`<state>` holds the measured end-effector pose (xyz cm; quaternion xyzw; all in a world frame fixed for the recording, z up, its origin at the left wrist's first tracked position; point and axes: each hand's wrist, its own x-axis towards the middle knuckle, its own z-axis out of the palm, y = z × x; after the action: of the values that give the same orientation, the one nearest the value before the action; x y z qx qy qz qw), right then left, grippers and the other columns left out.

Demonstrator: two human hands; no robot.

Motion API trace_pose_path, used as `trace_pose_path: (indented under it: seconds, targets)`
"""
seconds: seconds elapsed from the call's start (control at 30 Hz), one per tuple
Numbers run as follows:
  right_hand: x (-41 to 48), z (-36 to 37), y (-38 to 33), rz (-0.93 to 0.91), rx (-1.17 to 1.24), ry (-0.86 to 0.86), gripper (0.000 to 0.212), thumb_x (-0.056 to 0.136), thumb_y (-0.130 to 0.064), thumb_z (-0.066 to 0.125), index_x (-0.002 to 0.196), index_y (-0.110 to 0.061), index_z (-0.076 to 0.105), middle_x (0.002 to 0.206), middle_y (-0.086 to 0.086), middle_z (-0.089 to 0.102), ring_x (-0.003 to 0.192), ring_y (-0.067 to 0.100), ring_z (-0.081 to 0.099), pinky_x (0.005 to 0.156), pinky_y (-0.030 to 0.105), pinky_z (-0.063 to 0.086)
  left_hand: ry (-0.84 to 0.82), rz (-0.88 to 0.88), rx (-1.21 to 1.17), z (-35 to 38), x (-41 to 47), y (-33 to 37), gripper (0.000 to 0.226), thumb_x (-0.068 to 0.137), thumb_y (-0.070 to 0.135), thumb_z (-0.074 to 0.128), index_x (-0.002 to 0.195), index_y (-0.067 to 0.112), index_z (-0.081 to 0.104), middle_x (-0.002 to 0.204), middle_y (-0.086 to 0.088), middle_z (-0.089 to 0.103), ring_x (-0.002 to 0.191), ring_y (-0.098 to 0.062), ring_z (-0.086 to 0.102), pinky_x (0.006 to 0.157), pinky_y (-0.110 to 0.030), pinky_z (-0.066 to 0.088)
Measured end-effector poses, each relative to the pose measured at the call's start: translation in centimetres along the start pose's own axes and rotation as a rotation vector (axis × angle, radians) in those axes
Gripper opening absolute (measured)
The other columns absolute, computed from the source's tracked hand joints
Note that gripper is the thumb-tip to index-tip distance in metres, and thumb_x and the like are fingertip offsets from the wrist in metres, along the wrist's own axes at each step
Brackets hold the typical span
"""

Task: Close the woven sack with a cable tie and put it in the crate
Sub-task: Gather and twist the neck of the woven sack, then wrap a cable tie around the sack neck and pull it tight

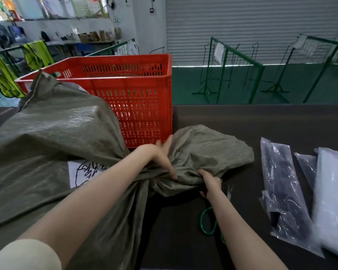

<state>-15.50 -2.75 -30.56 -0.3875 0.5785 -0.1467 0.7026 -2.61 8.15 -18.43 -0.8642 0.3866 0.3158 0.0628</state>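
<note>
A large grey-green woven sack (53,137) lies on the dark table, its body at the left and its bunched neck pointing right. My left hand (160,156) presses on the gathered neck, fingers curled into the fabric. My right hand (211,182) grips the loose mouth of the sack from below. A white label with black scribble (86,170) shows on the sack near my left forearm. The red slatted crate (125,90) stands behind the sack. No cable tie is clearly visible; a thin pale strip (229,191) lies beside my right wrist.
Scissors with green handles (207,223) lie under my right forearm. Clear plastic packets of dark items (283,188) and a white packet (332,201) lie on the right of the table. Green metal racks (236,73) stand on the floor beyond the table.
</note>
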Motion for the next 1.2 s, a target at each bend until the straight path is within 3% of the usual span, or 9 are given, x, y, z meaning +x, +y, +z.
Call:
trace_pose_path:
  seconds: [0.17, 0.37, 0.43, 0.53, 0.67, 0.8, 0.97, 1.07, 1.2]
  targets:
    - [-0.6, -0.4, -0.6, -0.072, 0.230, -0.047, 0.082, 0.076, -0.030, 0.066, 0.143, -0.026, 0.019, 0.139, 0.011, 0.044, 0.122, 0.034, 0.048, 0.090, 0.048, 0.045, 0.067, 0.092, 0.059, 4.5, 3.0, 3.4, 0.120, 0.062, 0.061, 0.070, 0.138, 0.047, -0.022, 0.157, -0.012, -0.016, 0.145, -0.040, -0.001, 0.109, -0.070, 0.008]
    - [-2.0, -1.5, -0.6, -0.709, -0.093, 0.010, 0.064, 0.091, -0.018, 0.053, 0.148, -0.016, 0.022, 0.146, 0.006, 0.043, 0.133, 0.022, 0.042, 0.110, 0.029, 0.032, 0.465, 0.223, 0.005, 7.0, 3.3, 5.0, 0.094, 0.077, 0.036, 0.059, 0.147, 0.034, -0.004, 0.154, -0.002, 0.024, 0.135, -0.030, 0.034, 0.101, -0.061, 0.029]
    - [-1.6, -2.1, 0.4, -0.660, -0.329, 0.091, 0.063, 0.089, -0.025, 0.056, 0.145, -0.014, 0.028, 0.140, 0.009, 0.050, 0.129, 0.026, 0.047, 0.105, 0.031, 0.037, 0.490, 0.185, 0.099, 8.5, 4.0, 4.8, 0.088, 0.081, 0.038, 0.054, 0.147, 0.033, -0.005, 0.155, -0.003, 0.021, 0.136, -0.030, 0.031, 0.104, -0.063, 0.024]
    - [-0.4, -2.5, 1.2, -0.336, -0.591, 0.026, 0.053, 0.087, -0.033, 0.054, 0.131, -0.005, 0.043, 0.123, 0.020, 0.061, 0.109, 0.035, 0.061, 0.092, 0.039, 0.050, 0.191, 0.067, 0.278, 10.4, 5.2, 3.9, 0.080, 0.085, 0.048, 0.045, 0.147, 0.034, -0.003, 0.159, -0.004, 0.010, 0.143, -0.035, 0.016, 0.106, -0.070, 0.004]
    - [-0.5, -3.2, -0.3, -0.304, -0.472, 0.028, 0.042, 0.089, -0.031, 0.051, 0.119, -0.001, 0.051, 0.095, 0.019, 0.066, 0.055, 0.021, 0.060, 0.055, 0.033, 0.053, 0.065, 0.054, 0.190, 8.5, 5.0, 4.0, 0.079, 0.081, 0.059, 0.045, 0.146, 0.038, 0.006, 0.159, -0.003, 0.013, 0.143, -0.034, 0.018, 0.104, -0.074, -0.001]
    - [-0.6, -4.9, -0.7, -0.290, -0.391, 0.042, 0.053, 0.088, -0.031, 0.054, 0.132, -0.004, 0.041, 0.100, 0.021, 0.065, 0.049, 0.015, 0.055, 0.036, 0.019, 0.044, 0.163, 0.060, 0.134, 7.3, 4.4, 5.6, 0.086, 0.073, 0.073, 0.043, 0.146, 0.036, 0.016, 0.159, -0.011, 0.006, 0.146, -0.034, 0.001, 0.100, -0.075, -0.009]
    - [-1.0, -7.0, -1.0, -0.347, -0.277, 0.135, 0.042, 0.087, -0.027, 0.054, 0.124, -0.009, 0.046, 0.091, 0.014, 0.064, 0.053, 0.021, 0.057, 0.049, 0.030, 0.048, 0.591, 0.248, 0.134, 8.3, 3.5, 11.1, 0.066, 0.084, 0.049, 0.045, 0.140, 0.017, 0.029, 0.157, -0.018, 0.005, 0.146, -0.035, -0.003, 0.108, -0.067, -0.007]
    - [-1.6, -10.0, -1.1, -0.433, -0.339, 0.275, 0.036, 0.087, -0.018, 0.050, 0.122, -0.008, 0.050, 0.108, 0.012, 0.064, 0.097, 0.030, 0.062, 0.086, 0.033, 0.046, 0.595, 0.476, 0.150, 9.7, 3.5, 14.7, 0.056, 0.084, 0.027, 0.049, 0.137, 0.015, 0.035, 0.153, -0.018, 0.018, 0.144, -0.034, 0.012, 0.115, -0.053, 0.005]
    - [-3.3, -14.6, -0.3, -0.496, -0.393, 0.458, 0.024, 0.085, -0.014, 0.050, 0.105, -0.014, 0.062, 0.103, 0.009, 0.067, 0.102, 0.029, 0.060, 0.088, 0.034, 0.045, 0.472, 0.652, 0.089, 12.8, 2.9, 18.8, 0.035, 0.085, 0.024, 0.045, 0.117, 0.014, 0.056, 0.129, -0.013, 0.051, 0.119, -0.034, 0.046, 0.095, -0.040, 0.036]
